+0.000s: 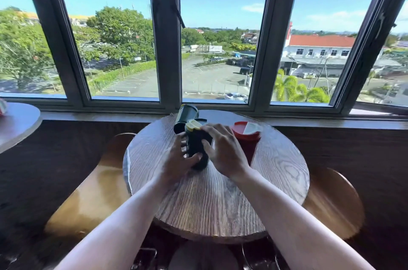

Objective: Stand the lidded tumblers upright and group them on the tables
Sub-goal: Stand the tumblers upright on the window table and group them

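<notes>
both hands (205, 154) gripping dark tumbler (197, 148), red tumbler (247, 139) upright beside

We see three tumblers on the round wooden table (220, 199): a dark tumbler with yellow lid (196, 148) upright at centre, a dark green tumbler (185, 118) tipped over behind it, a red tumbler (247, 141) upright beside.

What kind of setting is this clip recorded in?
Probably a cafe or canteen on an upper floor: small round wooden tables with stools along a window wall overlooking a car park, with lidded tumblers on top.
</notes>
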